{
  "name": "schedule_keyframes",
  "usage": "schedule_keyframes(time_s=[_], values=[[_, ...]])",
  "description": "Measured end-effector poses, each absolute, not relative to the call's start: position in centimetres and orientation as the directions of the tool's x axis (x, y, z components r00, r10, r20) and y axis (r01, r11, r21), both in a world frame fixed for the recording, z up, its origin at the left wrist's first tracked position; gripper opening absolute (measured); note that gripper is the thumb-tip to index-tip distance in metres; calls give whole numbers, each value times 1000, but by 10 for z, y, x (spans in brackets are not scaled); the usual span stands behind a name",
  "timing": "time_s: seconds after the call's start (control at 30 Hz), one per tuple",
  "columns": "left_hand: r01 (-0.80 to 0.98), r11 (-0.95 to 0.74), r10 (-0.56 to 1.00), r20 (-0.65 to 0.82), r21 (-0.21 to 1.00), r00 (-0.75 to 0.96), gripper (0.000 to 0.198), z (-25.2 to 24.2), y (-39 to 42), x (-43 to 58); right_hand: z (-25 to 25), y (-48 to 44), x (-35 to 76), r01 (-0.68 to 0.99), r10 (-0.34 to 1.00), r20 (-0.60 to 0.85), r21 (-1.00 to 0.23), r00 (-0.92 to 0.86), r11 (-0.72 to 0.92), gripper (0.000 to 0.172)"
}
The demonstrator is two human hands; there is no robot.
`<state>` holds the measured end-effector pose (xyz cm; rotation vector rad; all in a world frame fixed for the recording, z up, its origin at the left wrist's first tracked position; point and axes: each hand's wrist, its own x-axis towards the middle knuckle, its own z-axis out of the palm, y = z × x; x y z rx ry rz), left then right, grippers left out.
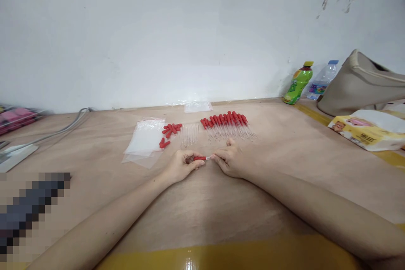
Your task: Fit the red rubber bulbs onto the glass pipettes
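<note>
Between finger and thumb, my left hand [185,165] pinches a red rubber dropper bulb [199,158]. My right hand [229,160] grips a clear glass dropper tube [208,158], whose near end meets the bulb's open end; how deep it sits inside is hidden. Just beyond my hands lies a row of glass droppers fitted with red bulbs [224,120]. To its left are several bare glass tubes [189,134] side by side. Loose red bulbs [171,129] form a small pile beside them, with a couple more bulbs [164,143] nearer to me.
Clear plastic bags [144,139] lie left of the bulbs, and another bag [198,106] is by the wall. At right stand a green bottle [298,83], a water bottle [321,80], a beige bag [357,80] and a tissue pack [363,133]. A cable [60,128] runs at left.
</note>
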<state>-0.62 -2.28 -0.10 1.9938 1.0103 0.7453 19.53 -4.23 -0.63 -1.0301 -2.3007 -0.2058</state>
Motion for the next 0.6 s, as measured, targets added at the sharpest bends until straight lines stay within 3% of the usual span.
schedule_keyframes(time_s=[0.23,0.5,0.6], values=[[418,-426,839,177,802,515,27,0,-23,-6,-7,-41,193,730,687,532,-175,-494,661,43],[424,-484,823,233,765,519,24,-1,-24,-6,-4,-42,190,741,807,378,-342,-453,577,40],[418,-481,827,241,770,507,24,0,-25,-4,-1,-42,192,745,808,371,-336,-458,577,40]])
